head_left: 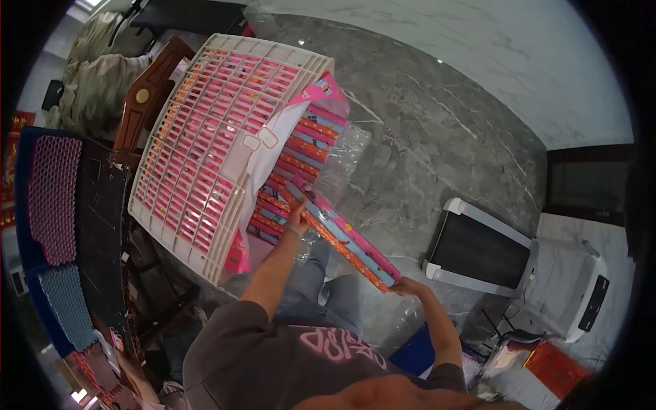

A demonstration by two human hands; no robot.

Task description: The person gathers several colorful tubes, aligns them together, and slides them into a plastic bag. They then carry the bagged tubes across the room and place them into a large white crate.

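Far left: a dark board [102, 225] leans there, with a pink honeycomb block [53, 198] and a blue-grey honeycomb block [67, 307] beside it. They are well apart from my hands.

Crate: a cream lattice crate [212, 143] is tipped up on its side, its open grid facing me. Pink packs show through the slots.

Stack: flat pink boxes [301, 157] lie layered against the crate's right rim, with clear plastic wrap [342, 157] loose around them.

Left hand: my left hand [297, 220] is up at the stack, fingers closed on the upper end of the long pink box [352, 246].

Long pink box: it slants from the stack down toward my right, held in the air between both hands, its upper end touching the other boxes.

Right hand: my right hand [408, 287] grips the lower end, fingers wrapped under the edge.

Step in hand: I judge that I am drawing one box out of the stack, and that it is about halfway free.

Next move calls for: a straight pull along the box's length, I think, with both grips kept firm so it does not twist.

In the way: the plastic wrap could snag the upper end, and neighbouring boxes may slide with it.

Floor: grey marble floor [437, 123], bare near the stack.

Right: a treadmill [478, 253] lies on the floor, with red packets [553, 365] beyond my right arm, both clear of the pull.
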